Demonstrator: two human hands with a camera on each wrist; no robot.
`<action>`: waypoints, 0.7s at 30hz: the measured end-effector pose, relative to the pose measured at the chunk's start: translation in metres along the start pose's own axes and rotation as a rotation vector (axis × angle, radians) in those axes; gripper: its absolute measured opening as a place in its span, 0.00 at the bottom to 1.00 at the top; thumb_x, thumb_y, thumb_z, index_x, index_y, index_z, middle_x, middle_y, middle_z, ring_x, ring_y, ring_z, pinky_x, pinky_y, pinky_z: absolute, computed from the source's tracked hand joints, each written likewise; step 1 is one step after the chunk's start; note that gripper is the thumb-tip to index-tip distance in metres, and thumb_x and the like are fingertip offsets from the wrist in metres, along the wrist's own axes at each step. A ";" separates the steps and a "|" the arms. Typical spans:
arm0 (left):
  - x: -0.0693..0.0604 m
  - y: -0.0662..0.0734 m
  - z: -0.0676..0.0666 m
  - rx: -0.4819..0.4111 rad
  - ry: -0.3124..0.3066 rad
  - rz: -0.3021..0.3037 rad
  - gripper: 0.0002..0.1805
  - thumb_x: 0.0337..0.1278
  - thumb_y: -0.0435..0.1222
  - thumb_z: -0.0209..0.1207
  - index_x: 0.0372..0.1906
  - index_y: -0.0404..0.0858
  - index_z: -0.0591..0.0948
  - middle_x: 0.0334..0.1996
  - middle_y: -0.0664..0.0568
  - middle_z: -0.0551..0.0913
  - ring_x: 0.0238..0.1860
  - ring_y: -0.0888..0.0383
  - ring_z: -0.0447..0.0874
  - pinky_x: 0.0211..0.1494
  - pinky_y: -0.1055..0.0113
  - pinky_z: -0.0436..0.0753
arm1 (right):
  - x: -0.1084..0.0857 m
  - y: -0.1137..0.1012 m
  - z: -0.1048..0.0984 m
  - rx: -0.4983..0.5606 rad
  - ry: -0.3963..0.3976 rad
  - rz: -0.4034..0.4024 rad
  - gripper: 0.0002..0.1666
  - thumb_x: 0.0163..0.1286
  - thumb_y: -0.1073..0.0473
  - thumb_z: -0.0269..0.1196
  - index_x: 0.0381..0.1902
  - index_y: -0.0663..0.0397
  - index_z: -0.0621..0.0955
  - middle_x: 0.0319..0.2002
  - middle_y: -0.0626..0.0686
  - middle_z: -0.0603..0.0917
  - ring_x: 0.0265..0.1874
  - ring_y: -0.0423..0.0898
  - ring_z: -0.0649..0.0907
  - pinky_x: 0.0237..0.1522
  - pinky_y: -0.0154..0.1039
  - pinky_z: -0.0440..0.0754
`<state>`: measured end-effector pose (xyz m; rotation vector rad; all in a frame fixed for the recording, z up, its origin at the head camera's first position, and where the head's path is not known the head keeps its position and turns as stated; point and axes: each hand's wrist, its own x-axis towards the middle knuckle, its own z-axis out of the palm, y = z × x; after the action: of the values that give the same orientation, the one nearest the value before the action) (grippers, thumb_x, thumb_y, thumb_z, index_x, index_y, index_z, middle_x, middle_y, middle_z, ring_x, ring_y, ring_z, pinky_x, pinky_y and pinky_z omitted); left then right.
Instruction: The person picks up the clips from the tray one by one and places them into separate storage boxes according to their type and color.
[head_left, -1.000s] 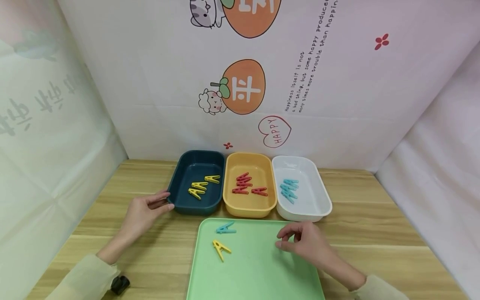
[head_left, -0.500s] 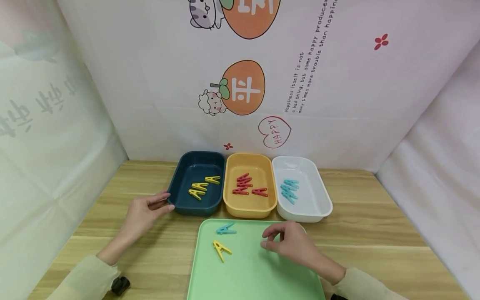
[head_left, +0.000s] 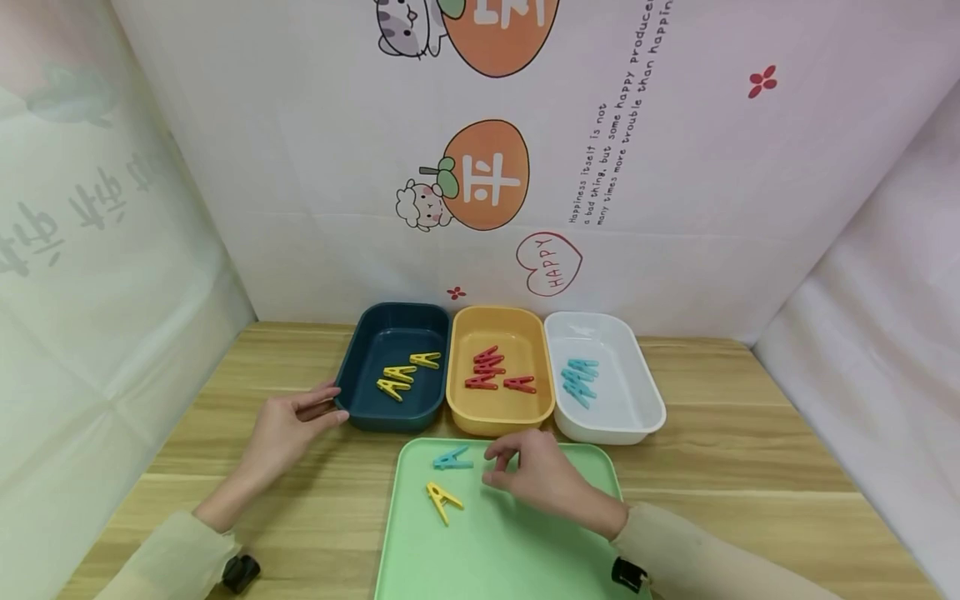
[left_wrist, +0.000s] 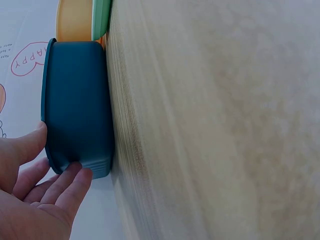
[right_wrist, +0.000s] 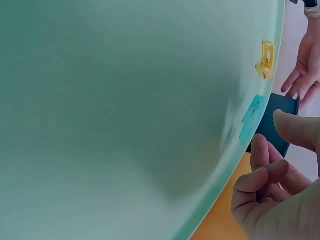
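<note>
My left hand (head_left: 285,433) touches the near left corner of the dark blue bin (head_left: 390,421); in the left wrist view its thumb is at the rim and its fingers lie along the outer wall. Over the green tray (head_left: 510,550) hovers my right hand (head_left: 543,473), fingers loosely bent with a gap to the thumb and nothing between them. Just left of its fingertips a light blue clothespin (head_left: 452,458) lies on the tray. A yellow clothespin (head_left: 444,502) lies nearer to me. Both also show in the right wrist view.
Yellow clothespins (head_left: 400,372) lie in the dark blue bin. The yellow bin (head_left: 498,425) beside it holds several red clothespins (head_left: 482,382), and the white bin (head_left: 637,400) holds light blue ones (head_left: 579,385). A printed white cloth (head_left: 330,167) stands behind the wooden table (head_left: 735,450).
My right hand has moved left across the tray, from its right side to beside the light blue clothespin. The left hand has stayed at the dark blue bin.
</note>
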<state>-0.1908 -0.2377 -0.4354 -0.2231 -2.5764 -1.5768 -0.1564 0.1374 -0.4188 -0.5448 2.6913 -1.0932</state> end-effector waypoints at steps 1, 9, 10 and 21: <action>0.000 0.000 0.000 0.000 -0.002 0.001 0.26 0.66 0.36 0.72 0.63 0.27 0.83 0.68 0.38 0.77 0.60 0.41 0.85 0.50 0.68 0.88 | 0.002 -0.001 0.002 0.001 -0.004 -0.004 0.10 0.65 0.59 0.78 0.42 0.55 0.90 0.27 0.41 0.84 0.24 0.42 0.78 0.26 0.35 0.77; 0.001 0.000 0.000 0.003 -0.004 0.000 0.26 0.67 0.36 0.72 0.64 0.27 0.83 0.68 0.37 0.77 0.61 0.41 0.84 0.51 0.68 0.88 | 0.019 -0.007 0.015 0.004 -0.016 -0.017 0.11 0.64 0.62 0.78 0.44 0.58 0.90 0.28 0.43 0.84 0.29 0.42 0.80 0.30 0.35 0.80; 0.001 0.000 0.000 0.004 -0.004 0.000 0.25 0.67 0.36 0.72 0.64 0.27 0.83 0.68 0.37 0.77 0.61 0.40 0.84 0.51 0.68 0.88 | 0.021 -0.008 0.016 0.001 -0.016 -0.012 0.11 0.64 0.63 0.78 0.43 0.58 0.90 0.28 0.43 0.83 0.28 0.42 0.80 0.30 0.35 0.80; 0.000 0.000 0.000 -0.004 -0.004 -0.007 0.26 0.66 0.35 0.72 0.63 0.27 0.83 0.68 0.37 0.77 0.61 0.40 0.84 0.50 0.68 0.88 | 0.028 -0.011 0.024 -0.051 -0.012 -0.063 0.04 0.64 0.65 0.77 0.34 0.55 0.90 0.25 0.42 0.82 0.26 0.39 0.77 0.28 0.34 0.78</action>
<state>-0.1907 -0.2376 -0.4355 -0.2181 -2.5799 -1.5860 -0.1713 0.1032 -0.4290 -0.6472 2.7153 -1.0353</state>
